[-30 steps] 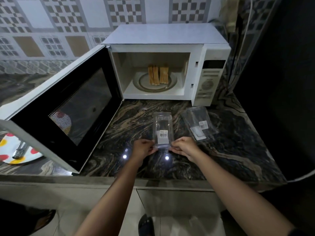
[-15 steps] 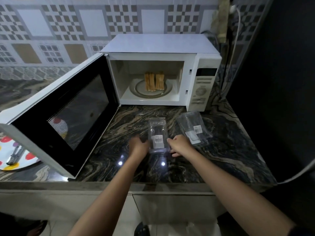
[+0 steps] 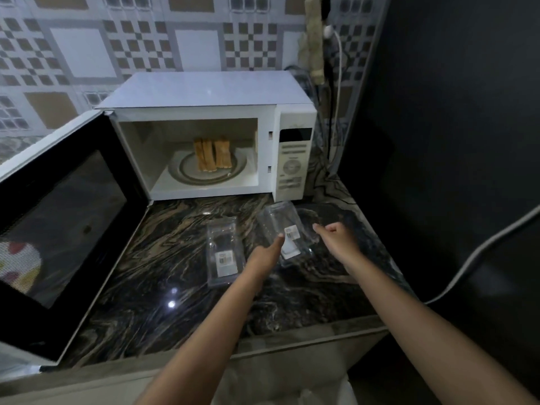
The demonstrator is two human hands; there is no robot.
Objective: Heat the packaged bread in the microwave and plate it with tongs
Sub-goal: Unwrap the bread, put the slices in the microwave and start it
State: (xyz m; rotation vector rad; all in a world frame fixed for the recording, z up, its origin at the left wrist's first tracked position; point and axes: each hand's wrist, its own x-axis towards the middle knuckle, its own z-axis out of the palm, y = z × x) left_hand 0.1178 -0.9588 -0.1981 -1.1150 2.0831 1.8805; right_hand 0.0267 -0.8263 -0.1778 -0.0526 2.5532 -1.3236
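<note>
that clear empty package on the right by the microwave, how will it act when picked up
The right clear package looks empty and thin, so it is probably very light and may skid on the glossy countertop when nudged. Its moulded shape suggests it flexes or crackles under a squeeze rather than drooping.

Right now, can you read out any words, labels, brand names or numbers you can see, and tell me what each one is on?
No text is legible.
White sticker on the left clear plastic package: barcode lines, print too blurred.
White sticker on the right clear plastic package: barcode, print too small.
White microwave control panel: button labels blurred; its dark display is blank.
</note>
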